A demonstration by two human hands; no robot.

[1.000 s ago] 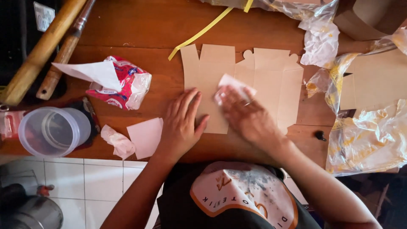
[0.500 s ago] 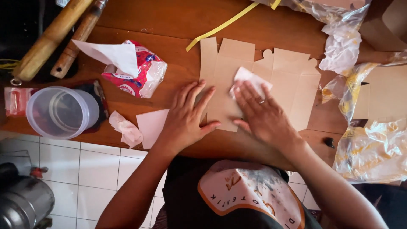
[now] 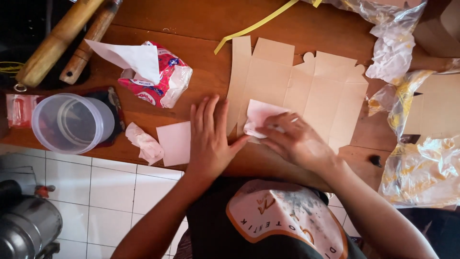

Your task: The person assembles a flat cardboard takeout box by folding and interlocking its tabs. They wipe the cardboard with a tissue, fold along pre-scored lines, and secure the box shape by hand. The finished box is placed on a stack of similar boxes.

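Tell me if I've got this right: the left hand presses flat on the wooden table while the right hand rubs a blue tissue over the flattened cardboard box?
Not quite: the tissue is pale pink, not blue, as the head view shows. Otherwise yes: the left hand presses flat on the table while the right hand rubs it over the flattened cardboard box.

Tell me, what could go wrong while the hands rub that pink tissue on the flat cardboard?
1. The thin pink tissue under the right hand might tear or bunch up, since it is already crumpled.
2. The flat cardboard box blank might slide, because only the left hand pins its edge.
3. An elbow might knock the clear plastic container, which sits near the table edge.
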